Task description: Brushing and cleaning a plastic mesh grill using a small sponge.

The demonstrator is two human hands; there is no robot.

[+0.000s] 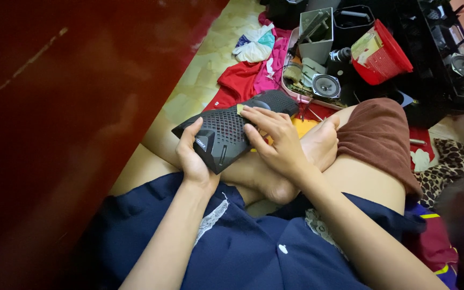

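A long black speaker point(226, 131) with a perforated grille lies across my crossed legs. My left hand point(193, 158) grips its near end from below, thumb on the front face. My right hand point(275, 138) rests flat on the grille, fingers pointing left, and presses a small yellowish piece point(239, 109) against the top edge. The speaker's far end point(280, 101) is rounded and points toward the clutter.
A dark red wall point(55, 118) fills the left. Ahead on the floor lie red and pink cloths point(245, 78), a round speaker cone point(326, 86), a grey metal box point(316, 35), a red basket point(385, 56) and black plastic parts point(447, 48).
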